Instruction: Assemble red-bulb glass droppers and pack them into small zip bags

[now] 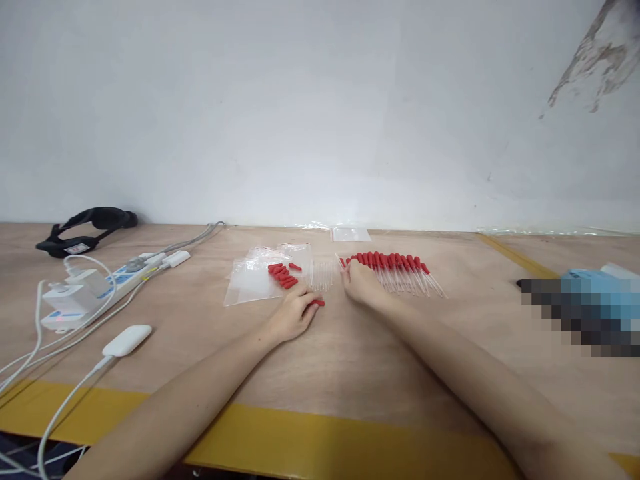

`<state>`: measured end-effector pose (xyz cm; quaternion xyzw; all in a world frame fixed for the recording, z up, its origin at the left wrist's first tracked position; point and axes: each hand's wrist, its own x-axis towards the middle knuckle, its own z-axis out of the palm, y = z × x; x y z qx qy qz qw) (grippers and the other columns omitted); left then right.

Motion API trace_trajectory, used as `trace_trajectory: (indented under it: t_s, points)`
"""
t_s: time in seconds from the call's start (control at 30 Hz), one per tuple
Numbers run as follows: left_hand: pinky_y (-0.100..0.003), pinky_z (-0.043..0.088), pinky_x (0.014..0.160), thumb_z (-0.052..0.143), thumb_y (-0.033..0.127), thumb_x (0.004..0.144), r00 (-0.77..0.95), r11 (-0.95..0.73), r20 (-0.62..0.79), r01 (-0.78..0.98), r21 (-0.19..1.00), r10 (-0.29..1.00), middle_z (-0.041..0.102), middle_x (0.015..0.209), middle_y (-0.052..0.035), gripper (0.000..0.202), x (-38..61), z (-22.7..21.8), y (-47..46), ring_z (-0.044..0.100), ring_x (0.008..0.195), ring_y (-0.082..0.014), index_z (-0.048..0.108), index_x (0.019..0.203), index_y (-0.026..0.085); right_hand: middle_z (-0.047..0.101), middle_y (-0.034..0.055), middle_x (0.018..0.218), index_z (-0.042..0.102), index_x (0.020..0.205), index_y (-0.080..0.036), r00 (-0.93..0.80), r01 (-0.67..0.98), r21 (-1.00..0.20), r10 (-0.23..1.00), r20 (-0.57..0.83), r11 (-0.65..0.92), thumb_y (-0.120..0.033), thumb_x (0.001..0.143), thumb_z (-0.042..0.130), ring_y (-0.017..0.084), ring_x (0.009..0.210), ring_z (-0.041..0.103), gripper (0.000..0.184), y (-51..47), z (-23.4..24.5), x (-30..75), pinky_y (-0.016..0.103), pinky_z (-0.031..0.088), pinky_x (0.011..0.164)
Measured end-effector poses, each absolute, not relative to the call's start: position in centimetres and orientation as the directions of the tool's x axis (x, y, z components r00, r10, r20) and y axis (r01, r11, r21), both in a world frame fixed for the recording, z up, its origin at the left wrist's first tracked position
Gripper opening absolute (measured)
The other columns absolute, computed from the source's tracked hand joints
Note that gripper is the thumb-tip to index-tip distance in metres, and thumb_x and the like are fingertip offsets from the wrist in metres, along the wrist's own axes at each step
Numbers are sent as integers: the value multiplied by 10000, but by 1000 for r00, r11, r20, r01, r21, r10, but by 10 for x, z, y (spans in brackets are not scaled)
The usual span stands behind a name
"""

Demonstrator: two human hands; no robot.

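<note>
My left hand (294,315) rests low over the table with its fingers closed on a red rubber dropper bulb (319,303). My right hand (361,283) pinches a thin clear glass dropper tube (339,259), which sticks up to the left of the fingertips. Between the hands lies a short row of bare clear tubes (323,275). Several loose red bulbs (283,276) sit on clear plastic bags (243,280) behind my left hand. To the right, a long row of droppers with red bulbs (396,261) lies side by side, partly hidden by my right hand.
At the left are a power strip (117,283) with white plugs and cables, a white oval device (127,341) and a black strap-like object (93,227). A small white packet (351,235) lies by the wall. A blue item (595,293) is at the right.
</note>
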<state>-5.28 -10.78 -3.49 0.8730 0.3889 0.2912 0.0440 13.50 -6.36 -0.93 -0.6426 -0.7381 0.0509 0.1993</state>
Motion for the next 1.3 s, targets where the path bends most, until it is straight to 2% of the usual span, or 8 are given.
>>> trace_trajectory:
  t_s: [0.07,0.17,0.27,0.43,0.67,0.9,1.07,1.3]
  points:
    - [-291,426,746,450,228,835,514,-672,454,668,320,728,547,851,-56,192,-50,-36,-107,518,814,-167,614,920,177,624,98,917,509,971,-142,-176,904,-334,943,281,268,-267,867,353,181,827,575,226,-79,-18,153,277,382,706]
    - [-284,428,712,487,260,818,464,-630,449,687,362,763,551,808,-51,174,-47,-37,-104,521,782,-166,637,827,172,634,69,865,519,964,-153,-359,773,-333,806,471,539,-241,856,389,172,801,570,191,-98,-33,177,299,384,741]
    - [-283,425,697,479,268,825,413,-607,464,669,429,784,578,798,-45,171,-42,-36,-106,528,764,-164,619,825,170,639,62,928,547,1009,-179,-393,719,-292,716,577,630,-228,855,393,176,866,560,223,-115,-41,188,320,365,791]
    - [-263,432,650,411,301,858,392,-560,400,567,603,828,602,747,-13,192,-34,-36,-115,547,690,-142,559,878,181,649,46,874,589,968,-205,-443,665,-309,692,570,680,-243,857,384,149,732,564,236,-130,-41,184,323,347,773]
    - [-258,459,628,403,337,854,371,-498,349,468,730,860,595,712,-14,220,-31,-40,-116,569,650,-133,532,890,163,633,37,770,590,945,-178,-471,629,-288,648,598,722,-243,852,393,118,623,523,228,-131,-44,177,310,310,737]
    - [-245,464,598,482,343,809,393,-409,281,295,864,876,570,655,-1,204,-27,-43,-117,554,605,-111,516,833,143,587,-1,655,599,830,-174,-519,606,-277,634,573,746,-268,853,419,97,572,476,204,-128,-47,178,292,272,703]
    - [-235,456,587,485,320,811,434,-400,258,277,873,863,566,653,-4,193,-29,-45,-118,542,595,-102,525,845,134,619,-2,702,628,885,-219,-561,635,-220,638,528,741,-276,855,425,102,585,470,212,-128,-39,183,299,257,703]
    - [-225,439,567,487,322,812,473,-491,272,436,754,838,578,661,-3,195,-30,-41,-125,529,605,-112,577,855,155,644,11,789,656,899,-250,-578,683,-156,659,482,713,-275,862,399,118,619,471,261,-136,-26,182,315,246,716]
